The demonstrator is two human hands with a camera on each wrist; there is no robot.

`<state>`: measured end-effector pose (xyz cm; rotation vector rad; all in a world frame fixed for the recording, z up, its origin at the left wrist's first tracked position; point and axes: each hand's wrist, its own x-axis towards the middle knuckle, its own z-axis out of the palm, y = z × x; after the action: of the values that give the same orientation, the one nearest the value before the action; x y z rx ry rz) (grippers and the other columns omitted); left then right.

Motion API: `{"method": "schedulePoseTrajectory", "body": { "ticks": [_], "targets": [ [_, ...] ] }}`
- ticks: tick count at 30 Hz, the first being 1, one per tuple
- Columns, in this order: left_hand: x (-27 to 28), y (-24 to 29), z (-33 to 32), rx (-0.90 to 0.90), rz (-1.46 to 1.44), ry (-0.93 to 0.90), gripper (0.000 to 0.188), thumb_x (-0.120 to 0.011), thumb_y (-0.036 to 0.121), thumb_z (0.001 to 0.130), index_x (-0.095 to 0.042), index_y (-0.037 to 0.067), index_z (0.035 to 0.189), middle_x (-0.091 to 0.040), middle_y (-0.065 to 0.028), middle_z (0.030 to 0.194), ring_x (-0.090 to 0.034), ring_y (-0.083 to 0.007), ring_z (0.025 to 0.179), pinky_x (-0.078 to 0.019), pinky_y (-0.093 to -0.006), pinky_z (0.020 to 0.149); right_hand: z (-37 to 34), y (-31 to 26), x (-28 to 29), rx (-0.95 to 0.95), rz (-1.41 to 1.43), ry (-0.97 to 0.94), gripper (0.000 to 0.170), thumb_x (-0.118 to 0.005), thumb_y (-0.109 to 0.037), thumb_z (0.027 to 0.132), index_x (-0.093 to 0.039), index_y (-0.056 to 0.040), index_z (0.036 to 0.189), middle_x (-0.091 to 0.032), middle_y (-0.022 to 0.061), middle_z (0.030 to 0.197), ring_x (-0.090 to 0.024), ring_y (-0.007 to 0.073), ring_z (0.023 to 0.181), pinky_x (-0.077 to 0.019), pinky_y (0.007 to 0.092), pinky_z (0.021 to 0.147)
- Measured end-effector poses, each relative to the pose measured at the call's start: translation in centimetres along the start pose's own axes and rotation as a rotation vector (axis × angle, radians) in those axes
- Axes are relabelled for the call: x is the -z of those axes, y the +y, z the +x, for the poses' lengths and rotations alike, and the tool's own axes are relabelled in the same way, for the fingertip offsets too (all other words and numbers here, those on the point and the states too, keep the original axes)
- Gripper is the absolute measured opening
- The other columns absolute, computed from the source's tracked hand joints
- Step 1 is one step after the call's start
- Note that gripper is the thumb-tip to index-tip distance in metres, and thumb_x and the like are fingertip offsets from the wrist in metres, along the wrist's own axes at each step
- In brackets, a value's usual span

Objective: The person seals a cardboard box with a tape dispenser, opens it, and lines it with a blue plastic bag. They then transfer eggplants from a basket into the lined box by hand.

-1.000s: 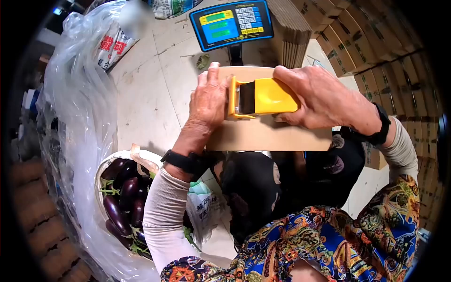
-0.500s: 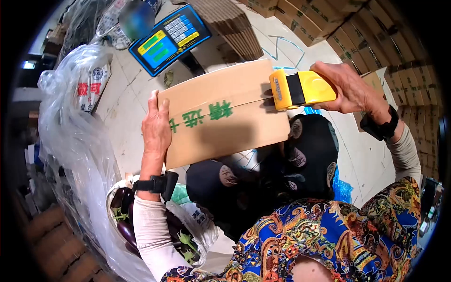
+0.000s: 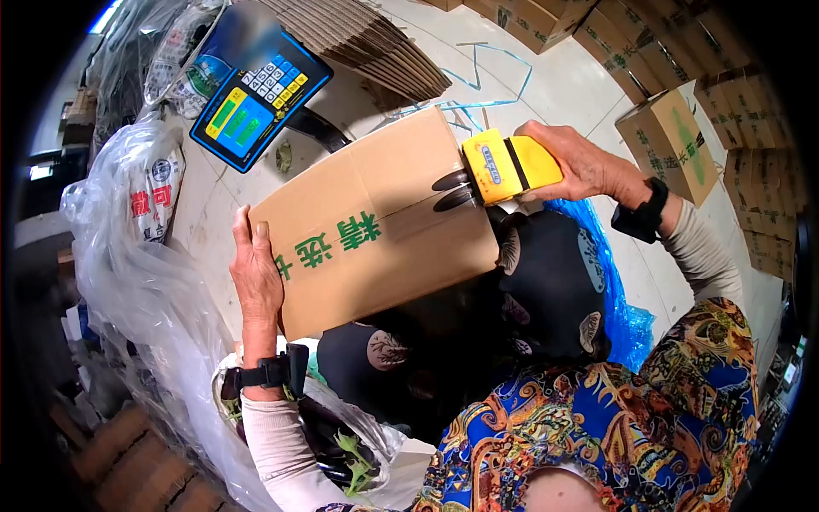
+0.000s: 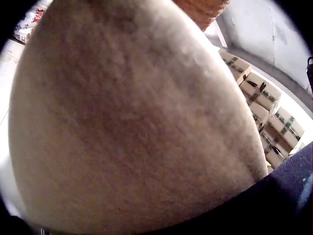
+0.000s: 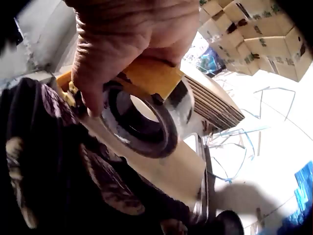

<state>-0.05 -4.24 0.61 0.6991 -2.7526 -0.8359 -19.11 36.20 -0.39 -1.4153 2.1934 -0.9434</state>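
The right hand [image 3: 584,162] is gripping a yellow tape dispenser [image 3: 520,162], its thumb and fingers wrapping round the body. A roll of tape [image 5: 159,142] is sitting in the dispenser, just below that hand. The dispenser's front is overlapping the end of a cardboard carton [image 3: 367,256] nearest the right hand; from where I am standing, I cannot tell whether the two are touching. The carton is lying between both hands. The left hand [image 3: 256,277] is bearing against the opposite end, its visible fingers extending straight along the edge; its other fingers are staying out of my sight. Green printed characters [image 3: 348,232] are showing on the upper face, closer to the left hand. Ahead of the left hand, a digital scale display [image 3: 260,101] is standing, with flattened cardboard [image 3: 367,47] lying beyond and to the right. Outboard of the left hand, clear plastic sheeting [image 3: 136,264] is hanging in folds. Behind its wrist, green-stemmed eggplants [image 3: 351,448] are resting in a bag. Behind the right hand, blue plastic [image 3: 630,320] is lying beside the person's dark trousers [image 3: 554,282]
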Motion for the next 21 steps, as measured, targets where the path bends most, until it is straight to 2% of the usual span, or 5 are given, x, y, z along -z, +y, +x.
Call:
{"method": "schedulePoseTrajectory", "body": {
  "ticks": [15,16,19,20,21],
  "targets": [
    [0.2,0.3,-0.3,0.022,0.052,-0.005,0.049,-0.038,0.043,0.101,-0.038,0.016,0.142,-0.065,-0.0231,0.110,-0.066,-0.0348,0.099,-0.0482,-0.0413,0.084,-7.6,7.6,-3.1,-0.256,-0.150,0.008,0.057,-0.069,-0.048,0.081,-0.045,-0.0057,0.110,-0.056,0.0196,0.090,-0.058,0.0408,0.088,-0.0479,0.0455,0.076],
    [0.2,0.5,-0.4,0.048,0.050,-0.020,0.049,-0.038,0.043,0.101,-0.038,0.016,0.142,-0.065,-0.0231,0.110,-0.066,-0.0346,0.098,-0.0483,-0.0412,0.084,-6.7,5.6,-2.2,-0.291,-0.137,-0.033,0.050,-0.070,-0.036,0.079,-0.046,-0.0045,0.109,-0.058,0.0211,0.090,-0.058,0.0424,0.089,-0.0464,0.0481,0.076],
    [0.1,0.0,-0.1,-0.026,0.068,0.021,0.047,-0.038,0.041,0.102,-0.039,0.015,0.141,-0.065,-0.0233,0.109,-0.066,-0.0339,0.095,-0.0486,-0.0403,0.083,-2.9,1.8,-1.2,-0.341,-0.337,-0.168,0.043,-0.068,-0.027,0.078,-0.046,-0.0042,0.107,-0.059,0.0200,0.083,-0.060,0.0408,0.083,-0.0468,0.0494,0.072],
    [0.2,0.1,-0.1,-0.011,0.070,0.020,0.047,-0.038,0.040,0.102,-0.039,0.015,0.141,-0.065,-0.0234,0.109,-0.066,-0.0337,0.096,-0.0485,-0.0401,0.084,-2.6,1.8,-2.1,-0.177,-0.416,-0.006,0.039,-0.070,-0.020,0.074,-0.047,-0.0061,0.101,-0.059,0.0176,0.077,-0.060,0.0398,0.073,-0.0464,0.0486,0.064],
    [0.2,0.3,-0.1,0.006,0.069,0.015,0.047,-0.038,0.040,0.102,-0.039,0.015,0.141,-0.065,-0.0234,0.109,-0.066,-0.0335,0.096,-0.0484,-0.0398,0.084,-0.3,0.7,-2.3,-0.285,-0.440,-0.127,0.040,-0.072,-0.019,0.071,-0.048,-0.0062,0.101,-0.059,0.0152,0.072,-0.060,0.0387,0.069,-0.0466,0.0477,0.061]
  ]
}}
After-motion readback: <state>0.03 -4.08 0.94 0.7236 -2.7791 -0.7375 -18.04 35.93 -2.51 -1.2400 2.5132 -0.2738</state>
